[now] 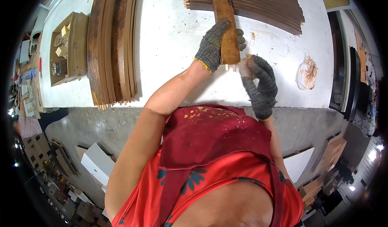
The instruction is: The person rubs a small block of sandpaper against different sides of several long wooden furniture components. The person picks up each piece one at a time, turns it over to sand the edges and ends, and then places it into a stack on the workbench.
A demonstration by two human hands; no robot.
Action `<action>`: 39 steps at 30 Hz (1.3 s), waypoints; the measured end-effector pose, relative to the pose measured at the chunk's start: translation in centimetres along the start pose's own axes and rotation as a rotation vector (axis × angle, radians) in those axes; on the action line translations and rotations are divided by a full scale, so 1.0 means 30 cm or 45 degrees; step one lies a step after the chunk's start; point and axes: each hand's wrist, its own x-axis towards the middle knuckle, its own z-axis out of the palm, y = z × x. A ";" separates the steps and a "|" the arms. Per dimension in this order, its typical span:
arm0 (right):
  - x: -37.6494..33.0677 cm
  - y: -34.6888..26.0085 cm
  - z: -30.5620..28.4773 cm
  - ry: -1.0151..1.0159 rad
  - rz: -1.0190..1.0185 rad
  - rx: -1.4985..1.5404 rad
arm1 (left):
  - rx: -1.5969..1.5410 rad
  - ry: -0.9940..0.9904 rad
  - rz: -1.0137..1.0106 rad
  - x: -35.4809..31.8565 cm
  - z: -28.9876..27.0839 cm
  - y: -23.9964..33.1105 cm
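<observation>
My left hand (214,43), in a dark grey knit glove with a yellow cuff edge, grips a long brown wooden slat (229,45). Two pale dowel pins (230,68) stick out of the slat's near end. Just right of that end, my right hand (260,81), gloved alike, has its thumb and fingers pinched on a small brownish crumpled piece (245,64), blurred and partly hidden. The slat's far part lies across a stack of dark slats (262,11) with dowels at their ends.
At the left stands a row of brown slats (117,45) with dowel ends toward me. Beside it sits an open cardboard box (79,45) holding small pale blocks and a jar-like thing. A stained crumpled wad (308,73) rests on the white table (169,65) at the right.
</observation>
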 end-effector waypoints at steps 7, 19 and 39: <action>0.171 -0.090 0.037 -0.464 -0.587 -0.663 | -0.042 0.015 -0.018 0.047 -0.096 -0.017; 0.162 -0.095 -0.030 -0.387 -0.595 -0.767 | 0.091 0.084 -0.051 -0.038 0.014 0.083; 0.151 -0.021 -0.082 -0.769 -0.295 -0.961 | 0.054 0.048 -0.041 -0.062 0.026 0.097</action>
